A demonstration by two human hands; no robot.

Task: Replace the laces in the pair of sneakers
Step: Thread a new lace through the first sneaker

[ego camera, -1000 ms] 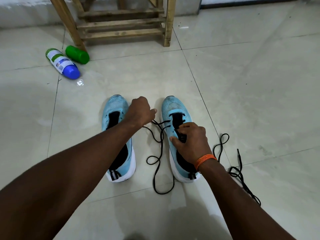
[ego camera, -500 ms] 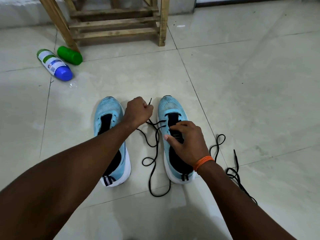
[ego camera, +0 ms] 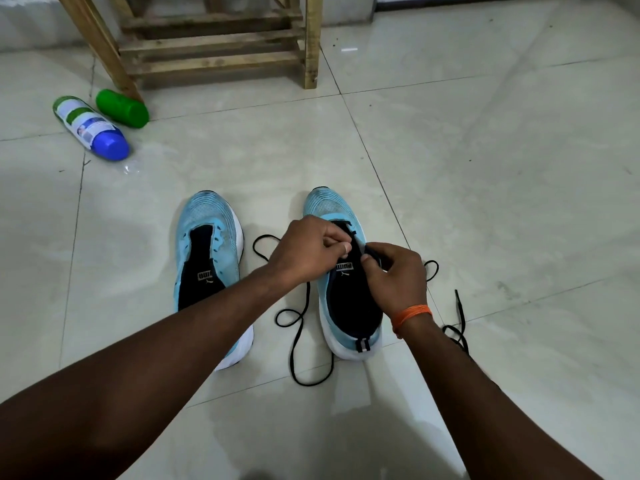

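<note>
Evidently the lace [ego camera: 307,296] is pinched by the left hand [ego camera: 308,249] and right hand [ego camera: 398,275] above the sneaker [ego camera: 327,207]; the eyelets beneath them are mostly hidden.

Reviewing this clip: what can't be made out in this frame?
Head view only.
Eyelets of the sneaker being laced: covered by left hand and right hand, so the black lace's path is hidden.
Other sneaker's heel: behind the left forearm.
Second lace: partly behind the right wrist.
Bottle label: too small to read.
Wooden frame: cut off by top edge.
</note>
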